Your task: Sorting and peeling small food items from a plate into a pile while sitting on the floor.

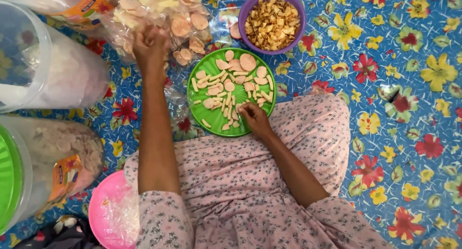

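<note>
Green ribbed plastic plate (199,112) holds flat pale crackers (231,80), round discs and short sticks. Right hand (255,118) pinches pieces at plate's near edge, fingers curled. Left hand (150,47) clutches crinkly clear bag (159,13) of crackers. Purple bowl (250,11) of chips beyond.

Clear cracker bag (163,13) top centre; orange-labelled jar (43,167) lower left; orange-labelled pack (79,6), perhaps bag, top left.

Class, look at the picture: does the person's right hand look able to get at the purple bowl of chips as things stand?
Probably yes: the right hand rests on the green plate, and the purple bowl stands just beyond it, with only flat crackers between.
</note>
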